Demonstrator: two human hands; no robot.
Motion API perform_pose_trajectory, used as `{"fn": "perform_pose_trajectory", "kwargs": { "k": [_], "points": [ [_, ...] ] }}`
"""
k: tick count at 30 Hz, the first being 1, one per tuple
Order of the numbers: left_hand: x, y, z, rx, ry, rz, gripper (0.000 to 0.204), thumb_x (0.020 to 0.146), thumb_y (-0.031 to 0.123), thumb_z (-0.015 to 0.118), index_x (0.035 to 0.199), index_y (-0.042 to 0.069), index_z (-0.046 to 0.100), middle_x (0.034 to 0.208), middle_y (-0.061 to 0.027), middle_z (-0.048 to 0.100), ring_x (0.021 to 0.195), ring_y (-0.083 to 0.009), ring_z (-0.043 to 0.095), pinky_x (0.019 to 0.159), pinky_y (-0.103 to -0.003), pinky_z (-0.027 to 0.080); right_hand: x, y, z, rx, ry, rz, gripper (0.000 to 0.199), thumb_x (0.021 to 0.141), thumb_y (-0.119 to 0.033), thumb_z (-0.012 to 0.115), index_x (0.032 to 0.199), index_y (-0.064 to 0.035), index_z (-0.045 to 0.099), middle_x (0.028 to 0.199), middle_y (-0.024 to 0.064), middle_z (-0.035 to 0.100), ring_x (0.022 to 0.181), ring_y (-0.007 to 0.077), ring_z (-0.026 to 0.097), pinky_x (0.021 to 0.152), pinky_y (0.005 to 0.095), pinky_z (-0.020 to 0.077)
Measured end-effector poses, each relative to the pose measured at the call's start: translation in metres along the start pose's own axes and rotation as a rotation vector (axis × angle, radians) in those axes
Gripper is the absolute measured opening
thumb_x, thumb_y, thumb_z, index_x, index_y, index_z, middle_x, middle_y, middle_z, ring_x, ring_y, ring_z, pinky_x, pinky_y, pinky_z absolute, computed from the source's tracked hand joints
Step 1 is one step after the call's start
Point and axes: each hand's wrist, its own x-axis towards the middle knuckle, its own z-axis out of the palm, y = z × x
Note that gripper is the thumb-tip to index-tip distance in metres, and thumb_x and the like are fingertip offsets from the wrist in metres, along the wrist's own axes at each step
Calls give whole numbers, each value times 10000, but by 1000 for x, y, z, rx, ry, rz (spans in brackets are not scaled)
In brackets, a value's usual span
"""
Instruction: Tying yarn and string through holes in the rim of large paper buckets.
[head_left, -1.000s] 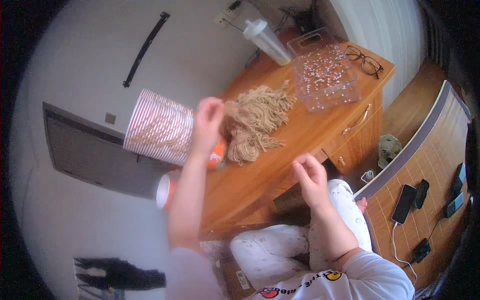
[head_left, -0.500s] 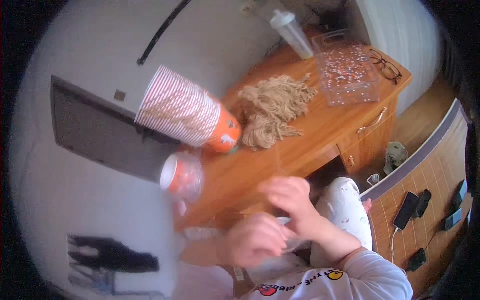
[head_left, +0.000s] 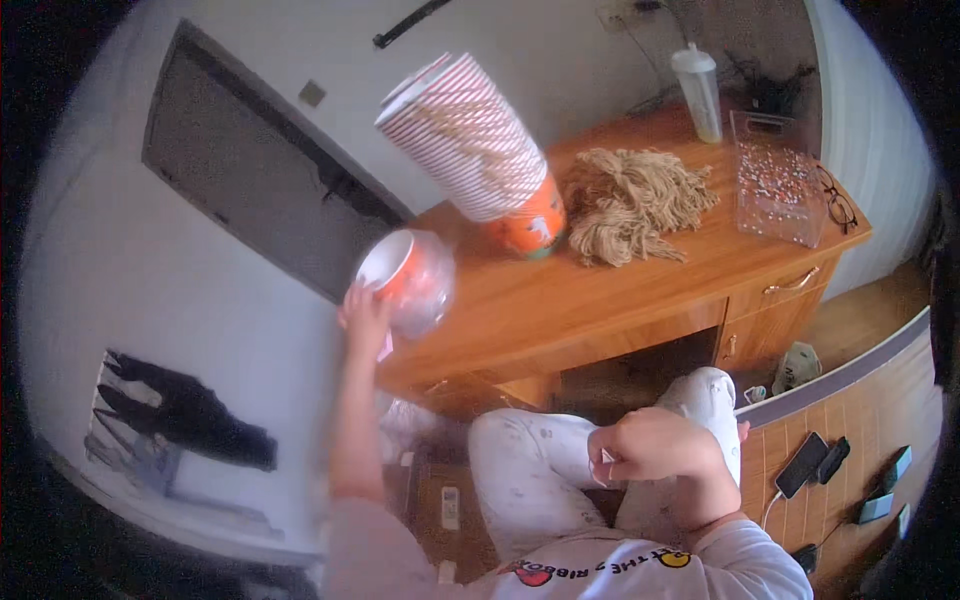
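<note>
1. Paper cup point(head_left: 404, 272), orange with white interior: left of centre, at the desk's left end. Lies tipped; mouth faces upper left, base lower right, long axis along that diagonal.
2. Clear plastic wrapping point(head_left: 434, 288), around the cup's base end.
3. Left hand point(head_left: 364, 308): fingers bent, at the cup's lower rim; whether they grip it, cannot tell.
4. Right hand point(head_left: 648, 447): lower centre-right, above the lap, fingers half curled; contents, if any, cannot tell.
5. Cup stack point(head_left: 470, 140), striped: upper centre, leaning toward upper left.
6. Tan yarn bundle point(head_left: 635, 205), right of the stack.
7. Wooden desk point(head_left: 520, 310), beneath items 5–6.
</note>
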Motion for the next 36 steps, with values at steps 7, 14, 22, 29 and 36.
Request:
{"fn": "perform_pose_trajectory", "kwargs": {
  "k": [7,14,22,29,36],
  "points": [
    [-5,32,1,-571,-110,-84,277,893,169,627,1119,9,636,1155,-165,619,1107,-322,547,953,-392,441,-4,-17,4,-52,-10,52,247,837,-263,678,1017,-111,606,739,119,664,720,350,648,626,466,475],
    [-32,155,-85,-601,14,-86,272,798,178,724,1013,31,645,1056,-137,655,1048,-326,585,921,-420,454,-6,-28,9,-84,98,211,208,830,-217,686,969,-85,606,723,87,662,673,280,660,588,371,493],
    [-104,288,-97,-1125,294,270,310,731,175,712,1010,101,601,994,-92,627,873,-271,598,812,-434,403,25,-42,22,-232,837,526,161,836,-202,620,925,-68,613,767,205,653,751,416,640,641,470,497],
    [-76,311,-158,-1371,91,-70,260,864,280,672,817,55,549,734,-123,566,653,-319,580,539,-389,426,20,-56,16,-64,1210,437,95,849,-69,655,896,5,618,694,134,639,643,157,620,607,295,490],
    [-89,291,-131,-1747,-330,-57,290,951,293,584,978,23,688,917,-160,687,799,-319,664,713,-376,524,30,-64,17,-67,1059,412,70,862,-48,639,907,3,622,684,117,626,616,117,581,582,281,473]
  ]
}}
